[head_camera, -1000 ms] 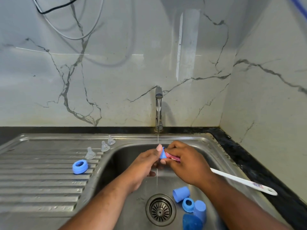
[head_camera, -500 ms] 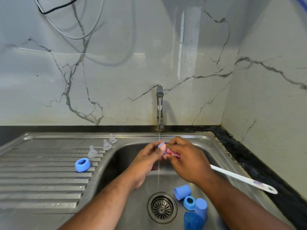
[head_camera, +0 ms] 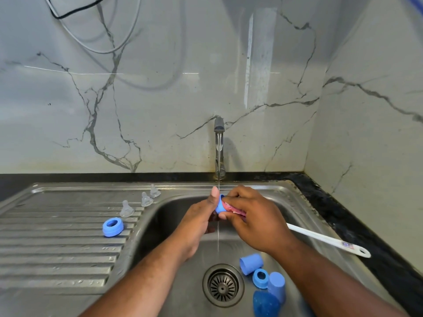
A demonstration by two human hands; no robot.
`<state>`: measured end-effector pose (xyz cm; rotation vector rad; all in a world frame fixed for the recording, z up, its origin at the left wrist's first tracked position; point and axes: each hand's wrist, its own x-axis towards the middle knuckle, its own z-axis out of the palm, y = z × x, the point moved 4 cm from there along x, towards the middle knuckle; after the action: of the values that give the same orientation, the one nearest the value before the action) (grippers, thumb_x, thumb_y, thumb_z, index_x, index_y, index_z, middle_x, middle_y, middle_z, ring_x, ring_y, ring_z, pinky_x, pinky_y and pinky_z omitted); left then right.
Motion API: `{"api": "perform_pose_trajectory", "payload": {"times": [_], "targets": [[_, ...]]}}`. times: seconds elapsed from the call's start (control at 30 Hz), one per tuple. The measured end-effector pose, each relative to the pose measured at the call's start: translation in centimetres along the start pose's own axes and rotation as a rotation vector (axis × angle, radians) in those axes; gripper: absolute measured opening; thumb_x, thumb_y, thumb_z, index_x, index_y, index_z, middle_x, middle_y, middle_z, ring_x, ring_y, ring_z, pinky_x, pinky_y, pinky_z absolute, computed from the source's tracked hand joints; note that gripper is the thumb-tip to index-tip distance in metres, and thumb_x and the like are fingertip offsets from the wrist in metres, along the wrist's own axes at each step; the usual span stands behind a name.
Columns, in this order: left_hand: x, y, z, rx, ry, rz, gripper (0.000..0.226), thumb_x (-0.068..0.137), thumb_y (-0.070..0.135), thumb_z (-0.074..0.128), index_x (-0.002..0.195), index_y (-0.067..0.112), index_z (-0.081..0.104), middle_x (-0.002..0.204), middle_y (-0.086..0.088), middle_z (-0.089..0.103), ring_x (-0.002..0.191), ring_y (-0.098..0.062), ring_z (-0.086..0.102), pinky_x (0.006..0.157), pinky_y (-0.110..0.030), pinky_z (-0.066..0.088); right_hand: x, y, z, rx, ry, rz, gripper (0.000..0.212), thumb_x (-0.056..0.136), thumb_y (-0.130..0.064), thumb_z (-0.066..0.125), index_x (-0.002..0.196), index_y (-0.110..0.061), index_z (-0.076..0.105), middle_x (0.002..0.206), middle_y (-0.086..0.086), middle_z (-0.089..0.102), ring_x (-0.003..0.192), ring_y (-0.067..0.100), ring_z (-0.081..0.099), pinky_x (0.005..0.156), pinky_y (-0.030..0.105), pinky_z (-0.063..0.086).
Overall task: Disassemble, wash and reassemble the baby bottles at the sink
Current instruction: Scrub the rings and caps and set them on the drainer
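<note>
Blue plastic is being scrubbed under the tap [head_camera: 219,143]. A small blue piece [head_camera: 219,205], cap or screw ring cannot be told, is pinched between the thumb and fingertips of the left hand [head_camera: 199,221], right in the thin stream of water [head_camera: 218,236]. The right hand [head_camera: 258,225] is curled round the pink head [head_camera: 232,210] of a bottle brush, which is pressed into the piece. The white handle [head_camera: 327,241] juts out to the right over the sink rim [head_camera: 281,191].

A second ago the piece stood clear between the fingertips. Half a second ago it was almost hidden behind the left thumb, and now its side shows again below that thumb. From this it is judged that the piece is being turned on the brush so that all of it is reached. Nothing else has been moved. Washing is therefore taken to be in mid-course, with reassembly not begun.

In the basin, right of the drain [head_camera: 223,286], two blue caps [head_camera: 250,263] lie with a blue ring [head_camera: 260,277] between them. A darker blue part [head_camera: 265,303] lies at the lower edge. On the ribbed draining board [head_camera: 57,236] three clear teats [head_camera: 146,199] stand in a row near the basin, and another ring [head_camera: 112,227] lies just in front of them.

A black worktop [head_camera: 338,209] edges the steel sink. Behind and to the right rises a veined marble wall [head_camera: 160,106], with cables [head_camera: 100,52] hanging at the upper left.
</note>
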<state>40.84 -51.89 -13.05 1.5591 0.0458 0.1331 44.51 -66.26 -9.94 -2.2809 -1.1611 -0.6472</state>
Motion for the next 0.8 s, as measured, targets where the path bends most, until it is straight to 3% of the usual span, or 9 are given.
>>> {"api": "perform_pose_trajectory", "payload": {"times": [0.07,0.17,0.3,0.5,0.6,0.8], "targets": [[-0.1,0.2,0.2,-0.015,-0.030,0.039,0.034,0.093,0.053,0.058,0.121,0.037,0.069,0.117,-0.002,0.072,0.116,-0.022,0.064,0.098,-0.042,0.046,-0.1,0.5,0.0,-0.018,0.020,0.054,0.026,0.092,-0.038,0.059,0.115,-0.032,0.069,0.108,-0.019,0.053,0.093,0.003,0.050,0.070,0.027,0.050],[-0.1,0.1,0.3,0.003,-0.036,0.074,0.028,0.097,0.032,0.063,0.124,0.038,0.066,0.117,0.003,0.072,0.113,-0.021,0.062,0.095,-0.041,0.044,-0.1,1.1,0.0,0.008,0.022,0.085,0.027,0.092,-0.032,0.064,0.118,-0.032,0.068,0.111,-0.019,0.054,0.097,0.004,0.052,0.075,0.029,0.051],[-0.3,0.4,0.0,-0.089,0.039,-0.005,0.036,0.093,0.051,0.054,0.102,0.024,0.075,0.096,-0.001,0.074,0.093,-0.016,0.060,0.085,-0.038,0.039,0.3,0.5,0.1,0.079,-0.032,-0.028,0.029,0.093,-0.041,0.061,0.120,-0.031,0.068,0.115,-0.019,0.053,0.105,0.006,0.051,0.076,0.035,0.053],[-0.4,0.0,0.2,-0.060,0.135,-0.191,0.059,0.095,0.066,0.047,0.075,0.017,0.074,0.063,-0.001,0.059,0.052,-0.009,0.043,0.055,-0.026,0.032,0.2,1.0,-1.0,0.045,-0.040,-0.188,0.027,0.093,-0.025,0.058,0.116,-0.030,0.072,0.116,-0.016,0.055,0.105,0.010,0.051,0.072,0.038,0.053],[-0.5,-0.1,-0.1,-0.131,0.181,-0.333,0.065,0.094,0.069,0.045,0.062,0.015,0.064,0.053,0.002,0.044,0.045,-0.011,0.034,0.051,-0.025,0.025,0.0,0.6,-2.0,0.025,0.035,-0.244,0.033,0.089,-0.014,0.071,0.116,-0.033,0.075,0.116,-0.013,0.060,0.103,0.012,0.054,0.068,0.033,0.051],[-0.9,-0.5,0.0,-0.113,0.063,-0.445,0.066,0.091,0.071,0.047,0.055,0.017,0.057,0.051,0.005,0.037,0.043,-0.008,0.027,0.050,-0.024,0.019,0.0,-0.9,-1.2,-0.035,0.060,-0.378,0.034,0.082,-0.005,0.075,0.109,-0.025,0.077,0.115,-0.008,0.067,0.097,0.020,0.058,0.068,0.033,0.051]]}}
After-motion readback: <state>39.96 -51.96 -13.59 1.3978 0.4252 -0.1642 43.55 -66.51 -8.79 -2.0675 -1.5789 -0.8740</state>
